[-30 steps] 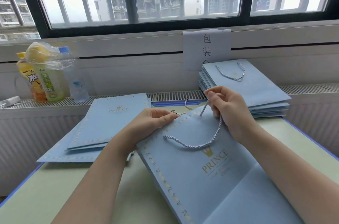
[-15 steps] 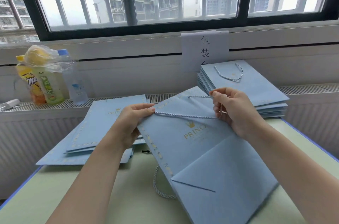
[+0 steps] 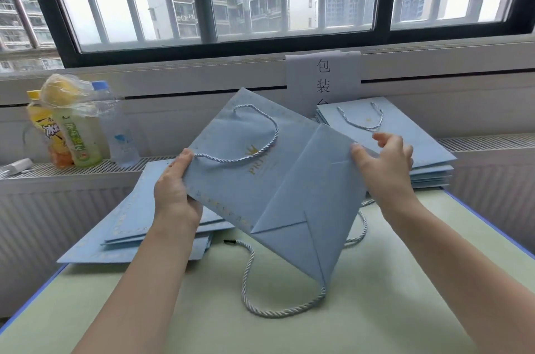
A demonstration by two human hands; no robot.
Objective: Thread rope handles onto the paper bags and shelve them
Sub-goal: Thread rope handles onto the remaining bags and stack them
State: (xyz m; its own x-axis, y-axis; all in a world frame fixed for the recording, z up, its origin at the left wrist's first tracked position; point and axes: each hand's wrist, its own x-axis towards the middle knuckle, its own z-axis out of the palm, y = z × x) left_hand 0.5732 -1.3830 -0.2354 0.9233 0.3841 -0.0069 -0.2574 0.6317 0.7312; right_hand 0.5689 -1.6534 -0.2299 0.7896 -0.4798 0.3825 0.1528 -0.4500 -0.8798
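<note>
- Bag [image 3: 260, 180] was held up off the table [image 3: 173, 310], tilted.
- L hand [image 3: 173, 194] pinched its edge w/ thumb.
- R hand [image 3: 385, 168] gripped the folded bottom.

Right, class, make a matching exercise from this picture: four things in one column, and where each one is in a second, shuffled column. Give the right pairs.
Things
1. held paper bag
2. stack of bags with handles
3. drink bottles
4. loose rope

Places
A. on the grille ledge at the left, under the window
B. lying on the green table, partly under the lifted bag
C. in the air between the left hand and the right hand
D. at the table's far right, below the paper sign

Pairs: 1-C, 2-D, 3-A, 4-B
</note>
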